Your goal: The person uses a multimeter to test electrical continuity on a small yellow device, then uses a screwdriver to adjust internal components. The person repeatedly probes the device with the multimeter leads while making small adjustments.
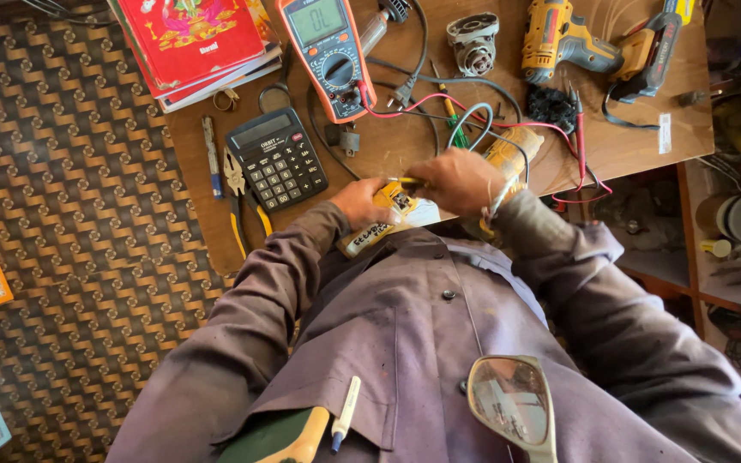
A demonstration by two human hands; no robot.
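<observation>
Close together, both hands gripping yellow power tool [508,159], left hand [362,201], right hand [460,180], long axis running lower-left to upper-right

One multimeter [328,51], one calculator [277,159], one yellow cordless drill [572,43], one pair of pliers [240,201], one grinder gear head [472,43], one stack of books [195,47] and two hands are showing across one wooden workbench [645,129].

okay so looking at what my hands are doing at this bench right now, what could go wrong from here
The left hand holds a yellow power tool at the table's edge, off the top; a slip could drop it. The right hand presses a thin tool toward the left fingers and might jab them. Red test leads and cables loop near the wrist and may snag.
</observation>
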